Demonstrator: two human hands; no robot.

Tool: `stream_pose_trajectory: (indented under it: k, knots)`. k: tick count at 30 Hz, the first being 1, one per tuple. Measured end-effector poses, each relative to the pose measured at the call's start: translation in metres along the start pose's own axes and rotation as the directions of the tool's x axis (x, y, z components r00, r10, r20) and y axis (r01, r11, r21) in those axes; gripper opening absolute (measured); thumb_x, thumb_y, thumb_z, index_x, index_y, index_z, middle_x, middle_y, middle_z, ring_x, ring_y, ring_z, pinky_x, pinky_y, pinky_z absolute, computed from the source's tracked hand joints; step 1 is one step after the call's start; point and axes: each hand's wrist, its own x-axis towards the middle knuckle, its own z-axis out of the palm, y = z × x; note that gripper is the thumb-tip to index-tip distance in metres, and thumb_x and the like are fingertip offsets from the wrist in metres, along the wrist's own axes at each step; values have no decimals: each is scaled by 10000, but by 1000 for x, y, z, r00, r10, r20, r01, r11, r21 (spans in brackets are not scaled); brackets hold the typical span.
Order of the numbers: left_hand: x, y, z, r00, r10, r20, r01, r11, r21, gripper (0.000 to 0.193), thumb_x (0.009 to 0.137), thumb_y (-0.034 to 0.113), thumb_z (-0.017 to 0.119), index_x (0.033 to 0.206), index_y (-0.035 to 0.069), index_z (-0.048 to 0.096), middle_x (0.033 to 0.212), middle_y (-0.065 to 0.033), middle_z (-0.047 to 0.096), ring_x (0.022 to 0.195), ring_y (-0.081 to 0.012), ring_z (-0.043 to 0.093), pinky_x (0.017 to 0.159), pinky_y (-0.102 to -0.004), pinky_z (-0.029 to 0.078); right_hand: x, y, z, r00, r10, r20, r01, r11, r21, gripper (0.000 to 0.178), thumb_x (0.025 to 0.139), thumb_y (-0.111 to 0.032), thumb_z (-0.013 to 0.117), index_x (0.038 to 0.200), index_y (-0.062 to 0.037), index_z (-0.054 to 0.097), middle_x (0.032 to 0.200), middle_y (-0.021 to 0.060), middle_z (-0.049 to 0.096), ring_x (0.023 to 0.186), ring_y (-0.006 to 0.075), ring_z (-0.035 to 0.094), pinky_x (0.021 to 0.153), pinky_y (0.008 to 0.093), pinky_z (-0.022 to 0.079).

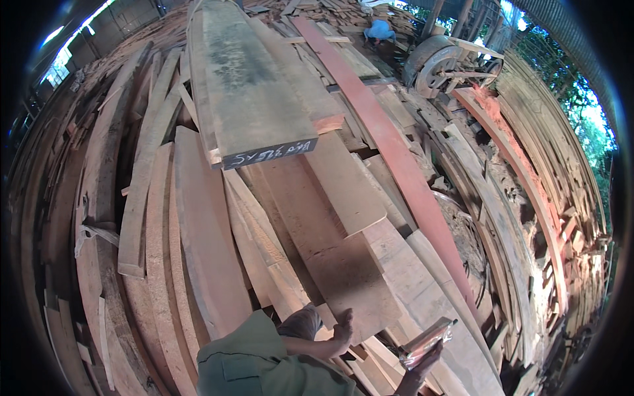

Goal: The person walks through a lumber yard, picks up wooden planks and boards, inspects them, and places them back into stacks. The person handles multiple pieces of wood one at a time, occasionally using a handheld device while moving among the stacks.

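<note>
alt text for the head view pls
A person's right hand holds a shiny flat object over piled boards, the left hand beside it. A long reddish plank runs up the pile, with a wheel at upper right.

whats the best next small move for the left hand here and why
I'd probably bring the left hand over to steady the clear-wrapped packet: that hand looks empty and is close by, while the right hand alone holds the packet, above loosely stacked boards with gaps it might slip into.
</note>
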Motion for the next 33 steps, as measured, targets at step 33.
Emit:
stream_pose_trajectory:
  k: [33]
  knots:
    - [40,-12,7,996,71,54,-66,993,-96,658,910,527,430,1371,61,380,1416,-130,373,1305,-239,348,1052,-312,297,26,-4,46,980,130,-153,-130,991,11,598,905,-416,474,1330,-12,355,1260,142,463,1150,263,463,961,390,400]
